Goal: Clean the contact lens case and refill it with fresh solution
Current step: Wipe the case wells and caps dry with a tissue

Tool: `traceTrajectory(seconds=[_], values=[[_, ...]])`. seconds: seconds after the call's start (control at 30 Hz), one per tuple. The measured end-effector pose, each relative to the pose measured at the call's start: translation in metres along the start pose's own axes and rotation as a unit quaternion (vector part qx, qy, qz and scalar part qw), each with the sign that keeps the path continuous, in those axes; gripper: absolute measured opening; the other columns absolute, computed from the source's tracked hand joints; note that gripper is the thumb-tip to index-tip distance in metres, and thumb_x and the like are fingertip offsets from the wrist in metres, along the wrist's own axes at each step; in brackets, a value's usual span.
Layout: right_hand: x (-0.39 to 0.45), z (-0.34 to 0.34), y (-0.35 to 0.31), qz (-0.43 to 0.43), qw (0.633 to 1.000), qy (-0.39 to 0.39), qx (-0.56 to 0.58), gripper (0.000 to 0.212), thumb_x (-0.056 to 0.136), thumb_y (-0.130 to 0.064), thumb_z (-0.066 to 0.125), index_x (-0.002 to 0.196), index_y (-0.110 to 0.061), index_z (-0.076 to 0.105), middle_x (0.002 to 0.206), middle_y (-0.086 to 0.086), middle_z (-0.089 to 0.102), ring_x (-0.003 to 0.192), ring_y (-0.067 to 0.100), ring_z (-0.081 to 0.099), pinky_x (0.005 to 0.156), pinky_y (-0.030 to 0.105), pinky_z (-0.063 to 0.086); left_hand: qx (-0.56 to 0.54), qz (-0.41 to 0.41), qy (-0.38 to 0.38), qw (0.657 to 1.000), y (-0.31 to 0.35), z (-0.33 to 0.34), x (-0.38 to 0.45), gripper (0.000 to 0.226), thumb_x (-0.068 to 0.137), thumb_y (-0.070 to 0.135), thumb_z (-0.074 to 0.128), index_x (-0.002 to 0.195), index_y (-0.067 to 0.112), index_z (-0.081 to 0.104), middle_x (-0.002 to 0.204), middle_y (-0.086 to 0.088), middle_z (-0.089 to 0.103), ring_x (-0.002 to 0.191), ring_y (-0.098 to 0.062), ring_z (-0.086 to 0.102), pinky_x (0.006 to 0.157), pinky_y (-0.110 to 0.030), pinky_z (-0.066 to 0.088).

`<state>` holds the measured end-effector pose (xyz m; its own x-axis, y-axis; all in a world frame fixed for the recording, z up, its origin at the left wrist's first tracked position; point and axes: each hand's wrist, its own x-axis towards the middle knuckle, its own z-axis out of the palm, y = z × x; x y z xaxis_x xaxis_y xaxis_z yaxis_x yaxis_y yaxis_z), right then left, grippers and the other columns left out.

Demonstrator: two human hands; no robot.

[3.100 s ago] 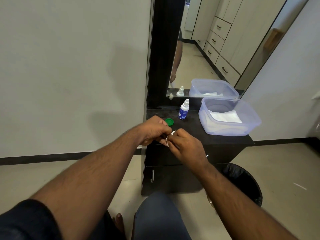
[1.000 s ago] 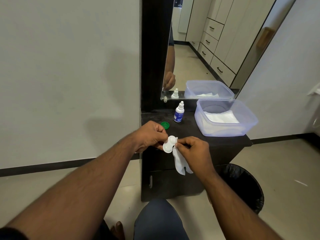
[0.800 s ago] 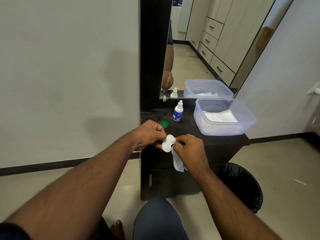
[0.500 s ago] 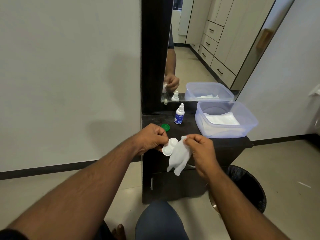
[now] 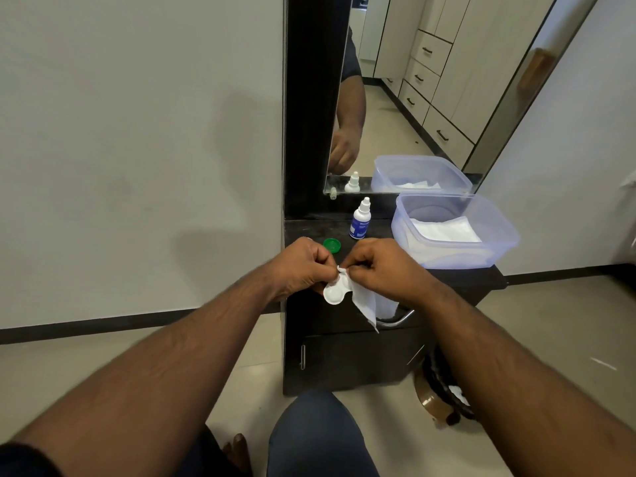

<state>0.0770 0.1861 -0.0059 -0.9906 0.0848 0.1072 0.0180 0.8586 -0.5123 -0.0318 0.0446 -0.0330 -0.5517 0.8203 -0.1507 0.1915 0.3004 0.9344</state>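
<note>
My left hand (image 5: 303,266) pinches a white contact lens case (image 5: 334,293) by its upper well, held in the air in front of the black cabinet. My right hand (image 5: 382,266) pinches a white tissue (image 5: 364,302) against the case's upper end, and the rest of the tissue hangs down to the right. A green cap (image 5: 332,245) lies on the cabinet top behind my left hand. Further back stands a small solution bottle (image 5: 359,220) with a blue label and white nozzle.
A clear plastic box (image 5: 502,235) holding white tissues sits on the right of the black cabinet top (image 5: 303,228). A mirror (image 5: 413,98) rises behind it. On the floor at right stands a bin with a black liner (image 5: 444,387). My knee (image 5: 320,435) is below.
My right hand has brought the tissue back onto the case's upper end. Half a second ago the tissue hung spread open beside the case. My left hand keeps its hold.
</note>
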Motion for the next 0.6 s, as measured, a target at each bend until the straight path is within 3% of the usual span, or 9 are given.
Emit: traceTrajectory(seconds=[0.27, 0.4, 0.5, 0.6], values=[[-0.016, 0.015, 0.015, 0.079, 0.995, 0.056, 0.01, 0.02, 0.084, -0.01, 0.061, 0.099, -0.011, 0.074, 0.092, -0.001, 0.065, 0.082, 0.009, 0.059, 0.071, 0.017, 0.044, -0.008, -0.025, 0.048, 0.999, 0.002, 0.006, 0.001, 0.018, 0.076, -0.006, 0.064, 0.061, 0.004, 0.067, 0.055, -0.001, 0.063, 0.05, -0.003, 0.059, 0.05, -0.019, 0.048], [-0.015, 0.014, 0.013, 0.004, 0.996, 0.062, -0.063, 0.021, 0.085, -0.008, 0.062, 0.102, -0.01, 0.074, 0.093, 0.005, 0.066, 0.083, 0.015, 0.061, 0.073, 0.024, 0.047, -0.004, -0.025, 0.031, 0.999, 0.005, 0.006, 0.0, 0.019, 0.076, -0.006, 0.064, 0.061, 0.006, 0.065, 0.056, 0.001, 0.063, 0.05, -0.001, 0.059, 0.05, -0.016, 0.047], [-0.012, 0.012, 0.012, -0.057, 0.989, 0.013, -0.134, 0.023, 0.088, -0.013, 0.059, 0.108, -0.011, 0.071, 0.097, 0.007, 0.062, 0.089, 0.02, 0.058, 0.076, 0.03, 0.046, -0.002, -0.025, 0.029, 0.999, 0.004, 0.005, 0.0, 0.014, 0.076, -0.007, 0.064, 0.065, 0.002, 0.066, 0.06, -0.003, 0.064, 0.051, -0.001, 0.06, 0.05, -0.016, 0.047], [-0.01, 0.007, 0.014, -0.063, 0.98, -0.024, -0.189, 0.025, 0.091, -0.017, 0.056, 0.112, -0.013, 0.069, 0.099, 0.008, 0.06, 0.091, 0.021, 0.055, 0.076, 0.033, 0.046, 0.002, -0.025, 0.031, 0.999, 0.004, 0.005, 0.0, 0.012, 0.076, -0.007, 0.064, 0.066, 0.0, 0.066, 0.061, -0.003, 0.064, 0.051, -0.001, 0.06, 0.05, -0.016, 0.047]])
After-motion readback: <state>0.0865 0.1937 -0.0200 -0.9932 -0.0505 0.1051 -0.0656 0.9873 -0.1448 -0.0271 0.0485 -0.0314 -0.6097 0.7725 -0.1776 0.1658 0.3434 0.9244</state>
